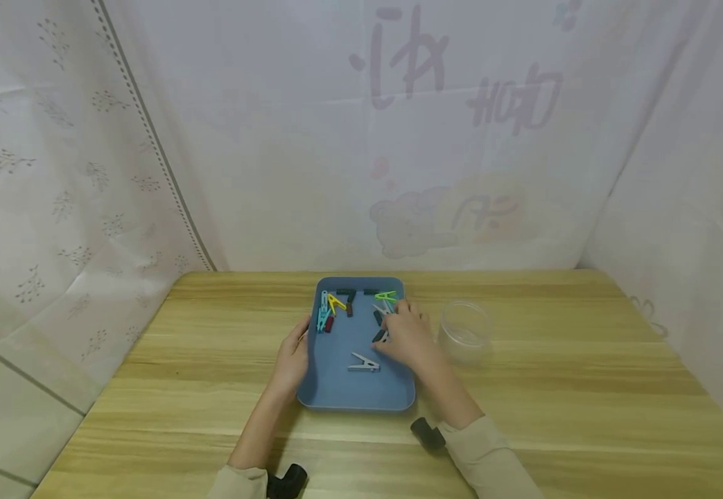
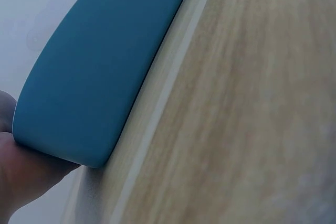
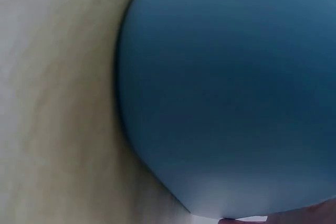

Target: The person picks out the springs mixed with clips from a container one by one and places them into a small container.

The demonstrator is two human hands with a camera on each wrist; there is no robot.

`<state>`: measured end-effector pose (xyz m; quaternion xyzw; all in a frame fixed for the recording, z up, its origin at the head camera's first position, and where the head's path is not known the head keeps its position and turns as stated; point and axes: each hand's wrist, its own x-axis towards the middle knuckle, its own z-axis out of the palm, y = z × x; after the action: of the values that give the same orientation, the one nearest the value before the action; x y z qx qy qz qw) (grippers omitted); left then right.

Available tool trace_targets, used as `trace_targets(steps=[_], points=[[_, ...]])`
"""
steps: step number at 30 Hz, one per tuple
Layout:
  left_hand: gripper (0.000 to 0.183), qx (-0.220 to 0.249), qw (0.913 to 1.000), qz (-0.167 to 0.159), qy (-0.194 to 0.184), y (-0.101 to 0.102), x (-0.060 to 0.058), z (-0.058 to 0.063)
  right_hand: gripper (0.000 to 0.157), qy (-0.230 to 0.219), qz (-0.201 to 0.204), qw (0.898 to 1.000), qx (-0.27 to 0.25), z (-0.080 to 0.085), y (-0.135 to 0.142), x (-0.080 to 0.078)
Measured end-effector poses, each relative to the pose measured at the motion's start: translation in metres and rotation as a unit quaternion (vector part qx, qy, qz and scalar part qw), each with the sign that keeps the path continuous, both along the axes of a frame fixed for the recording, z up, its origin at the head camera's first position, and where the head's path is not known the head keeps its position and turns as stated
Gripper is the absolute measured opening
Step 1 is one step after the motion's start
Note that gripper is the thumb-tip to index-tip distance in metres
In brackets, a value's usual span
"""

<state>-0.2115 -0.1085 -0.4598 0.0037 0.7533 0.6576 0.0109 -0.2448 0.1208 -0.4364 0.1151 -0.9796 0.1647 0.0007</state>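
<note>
A blue tray (image 1: 342,388) lies on the table with several clothespins in it. My left hand (image 1: 292,360) holds the tray's left side; in the left wrist view its thumb and fingers (image 2: 31,171) are at the tray's far edge. Inside the right part of the tray, my right hand (image 1: 407,336) reaches over a cluster of clothespins, thumb and fingers around a dark-and-grey clothespin (image 1: 380,337). Whether it pinches that one is hidden. A grey clothespin (image 1: 364,363) lies alone nearer the front. Light blue clothespins (image 1: 323,312) and a yellow clothespin (image 1: 336,303) sit at the left.
Right of the tray stands a clear round container (image 1: 464,326). A green clothespin (image 1: 386,296) and dark pieces (image 1: 345,292) lie along the tray's back. Behind the wooden table (image 1: 554,388) hangs a printed white curtain (image 1: 311,159).
</note>
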Motion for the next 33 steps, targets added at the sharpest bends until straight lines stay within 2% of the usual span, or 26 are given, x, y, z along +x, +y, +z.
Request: trace_targets(steps=[12, 21, 33], points=[[0.049, -0.002, 1.0000, 0.002, 0.001, 0.000, 0.000, -0.001, 0.032, 0.021, 0.001, 1.000, 0.005, 0.001, -0.002, 0.001], [0.049, 0.003, 1.0000, -0.002, 0.002, 0.000, 0.000, -0.001, 0.031, 0.032, -0.004, 0.999, -0.028, 0.002, 0.004, 0.002], [0.049, 0.004, 1.0000, 0.003, -0.001, 0.000, 0.001, -0.001, 0.030, 0.042, 0.013, 0.996, -0.072, 0.009, 0.007, 0.010]])
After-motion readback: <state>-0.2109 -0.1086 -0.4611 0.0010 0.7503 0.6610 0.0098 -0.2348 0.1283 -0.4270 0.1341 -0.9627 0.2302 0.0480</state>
